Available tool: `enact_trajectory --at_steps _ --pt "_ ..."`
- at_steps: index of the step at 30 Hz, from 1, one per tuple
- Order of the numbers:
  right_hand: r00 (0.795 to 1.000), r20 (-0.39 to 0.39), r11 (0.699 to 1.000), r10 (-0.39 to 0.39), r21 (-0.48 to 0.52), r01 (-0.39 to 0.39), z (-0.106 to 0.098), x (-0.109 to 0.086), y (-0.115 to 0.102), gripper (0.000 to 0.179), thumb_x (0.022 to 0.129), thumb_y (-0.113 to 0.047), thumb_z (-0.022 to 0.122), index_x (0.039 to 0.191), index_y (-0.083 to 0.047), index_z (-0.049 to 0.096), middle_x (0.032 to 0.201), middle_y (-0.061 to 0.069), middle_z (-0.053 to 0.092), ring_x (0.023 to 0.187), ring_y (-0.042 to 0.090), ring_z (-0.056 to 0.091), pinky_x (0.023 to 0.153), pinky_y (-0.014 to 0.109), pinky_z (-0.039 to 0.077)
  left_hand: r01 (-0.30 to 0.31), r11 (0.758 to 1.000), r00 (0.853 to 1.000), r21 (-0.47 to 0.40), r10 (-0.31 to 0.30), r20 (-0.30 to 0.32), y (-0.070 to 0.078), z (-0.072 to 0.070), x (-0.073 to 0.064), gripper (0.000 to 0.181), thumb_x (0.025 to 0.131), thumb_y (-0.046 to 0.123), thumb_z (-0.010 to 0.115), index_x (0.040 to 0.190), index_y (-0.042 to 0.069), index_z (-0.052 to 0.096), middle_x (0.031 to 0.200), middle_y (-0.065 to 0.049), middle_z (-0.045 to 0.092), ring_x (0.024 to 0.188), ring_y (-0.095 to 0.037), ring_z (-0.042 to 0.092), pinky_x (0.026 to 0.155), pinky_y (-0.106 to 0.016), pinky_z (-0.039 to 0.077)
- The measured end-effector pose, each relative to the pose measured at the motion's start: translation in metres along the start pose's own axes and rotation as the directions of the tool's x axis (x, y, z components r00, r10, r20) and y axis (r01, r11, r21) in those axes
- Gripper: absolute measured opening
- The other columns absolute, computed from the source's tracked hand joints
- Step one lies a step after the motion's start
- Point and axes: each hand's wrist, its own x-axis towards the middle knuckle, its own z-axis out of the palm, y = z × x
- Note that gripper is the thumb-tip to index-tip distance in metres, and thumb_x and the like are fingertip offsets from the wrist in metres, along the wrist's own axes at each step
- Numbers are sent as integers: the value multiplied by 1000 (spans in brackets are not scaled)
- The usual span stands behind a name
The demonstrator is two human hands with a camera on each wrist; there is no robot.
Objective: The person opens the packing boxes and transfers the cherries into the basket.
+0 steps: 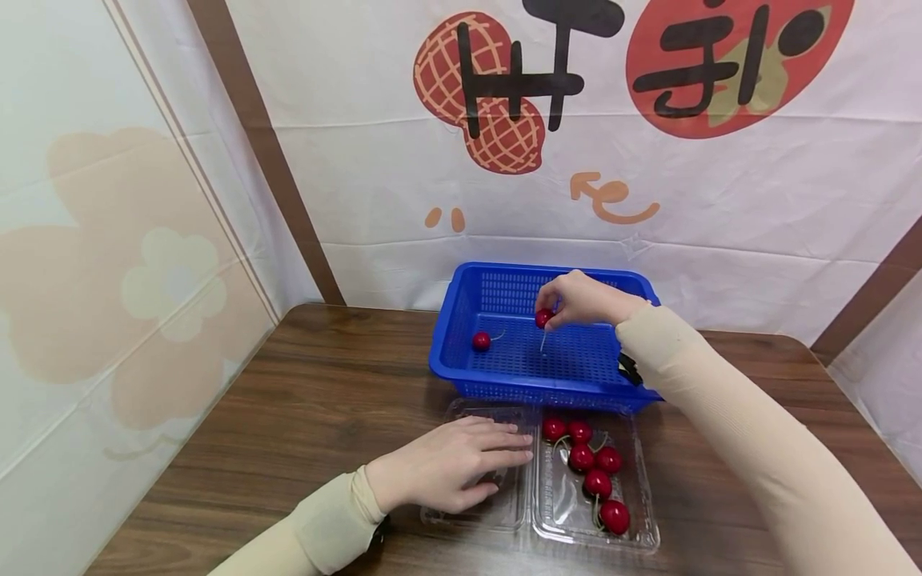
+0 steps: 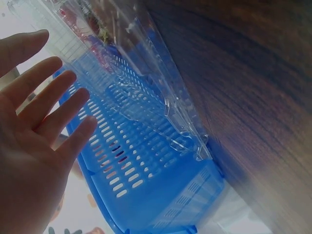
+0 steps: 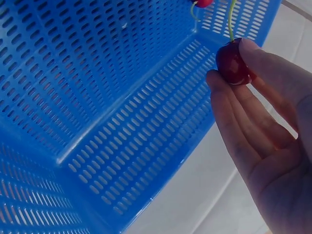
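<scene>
My right hand [image 1: 582, 299] pinches a red cherry [image 3: 233, 62] between thumb and fingertips, its green stem sticking out, over the blue basket [image 1: 448, 320]. Another cherry [image 1: 481, 342] with a stem lies on the left part of the basket floor. Across the lid half of the clear plastic box [image 1: 643, 524] lies my left hand [image 1: 461, 464], fingers straight and spread, holding nothing. In the left wrist view, the open palm [image 2: 29, 146] appears beside the clear plastic. Several cherries [image 1: 597, 483] sit in the right half of the box, some with stems.
Box and basket stand on a brown wooden table [image 1: 324, 400], the box just in front of the basket's near wall. Behind the table hangs a white printed cloth [image 1: 374, 200]. Another cloth [image 1: 86, 304] with a flower print is on the left side.
</scene>
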Motion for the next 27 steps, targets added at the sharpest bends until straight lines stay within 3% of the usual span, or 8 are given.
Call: enact_trajectory --at_steps 27 --pt "993 45 992 106 60 -108 24 35 11 24 78 -16 78 98 -7 69 95 8 71 85 18 66 80 35 56 0 1000 1000 8 0 3 1 0 1 52 85 29 64 135 17 54 140 2 51 132 -17 46 111 -31 36"
